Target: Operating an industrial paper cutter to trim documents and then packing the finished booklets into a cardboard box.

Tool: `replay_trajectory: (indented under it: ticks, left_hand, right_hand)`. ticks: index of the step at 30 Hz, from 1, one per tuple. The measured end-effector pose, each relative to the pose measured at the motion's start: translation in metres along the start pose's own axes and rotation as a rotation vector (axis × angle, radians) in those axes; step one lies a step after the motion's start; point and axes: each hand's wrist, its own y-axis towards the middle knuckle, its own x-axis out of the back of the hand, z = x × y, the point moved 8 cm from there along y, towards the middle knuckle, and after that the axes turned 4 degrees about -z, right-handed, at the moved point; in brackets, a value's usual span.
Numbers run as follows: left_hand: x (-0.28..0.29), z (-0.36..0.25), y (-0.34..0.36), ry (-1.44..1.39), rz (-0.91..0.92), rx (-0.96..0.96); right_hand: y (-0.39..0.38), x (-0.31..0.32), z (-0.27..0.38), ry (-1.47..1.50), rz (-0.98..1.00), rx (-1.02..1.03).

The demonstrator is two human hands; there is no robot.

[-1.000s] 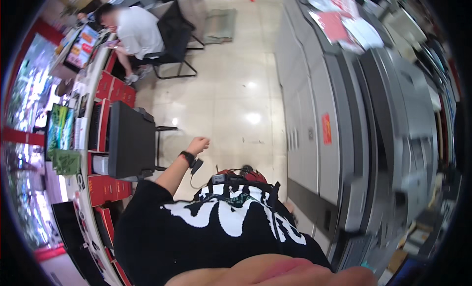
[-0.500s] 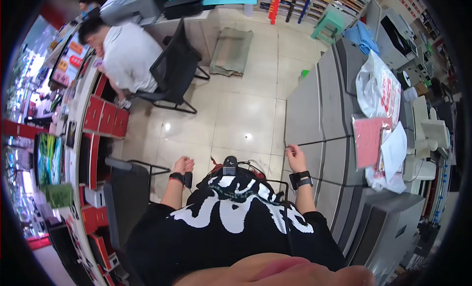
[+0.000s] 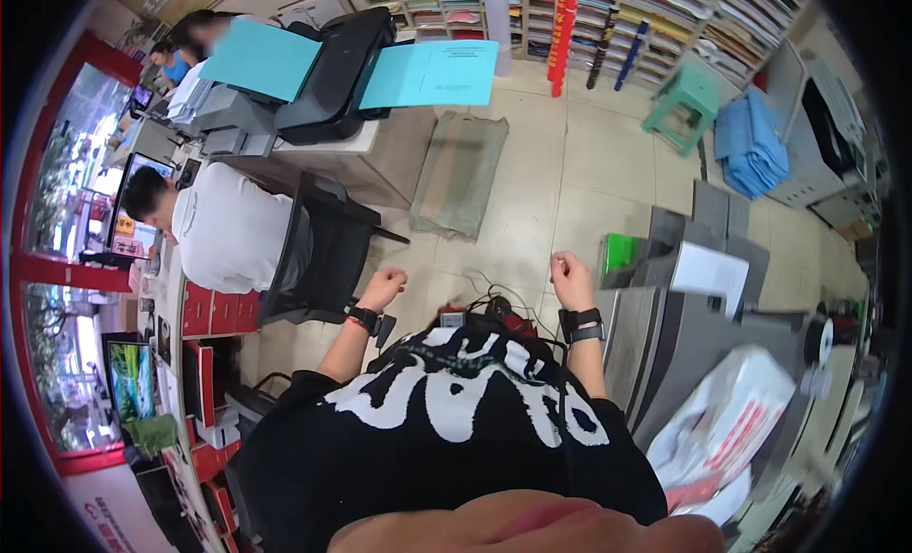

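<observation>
My left hand (image 3: 384,289) hangs in front of my body with its fingers curled in. Nothing shows in it. It is nearest to the black chair (image 3: 328,239) at the left. On that wrist is a black strap with a dark device (image 3: 372,324). My right hand (image 3: 570,276) is also loosely curled, with nothing visible in it. It is close to the left end of the large grey machine (image 3: 635,339). Two dark bands (image 3: 581,325) circle the right wrist. Neither hand touches any object that I can make out.
A person in white (image 3: 228,225) sits at the left desk. Ahead, a black printer (image 3: 332,78) holds turquoise sheets (image 3: 432,73). A flattened wrapped package (image 3: 461,178) lies on the tiles. Farther right stand a green stool (image 3: 686,106) and blue cloth (image 3: 750,144). A plastic bag (image 3: 727,415) lies on the machine.
I have moved forward: the printer, package and stool show more fully, and the grey machine and its bag have slid back. My left hand has risen slightly and curled more.
</observation>
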Motion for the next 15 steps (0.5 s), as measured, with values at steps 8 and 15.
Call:
replay_trajectory:
  ticks: [8,15]
  left_hand:
    - [-0.091,-0.203,0.183,-0.08,0.039,0.043]
    - [-0.309,-0.445,0.441,0.419,0.232,-0.451]
  right_hand:
    - [0.233,0.1,-0.052,0.032,-0.149,-0.136]
    - [0.329,0.263,-0.141,-0.148,-0.492,-0.389]
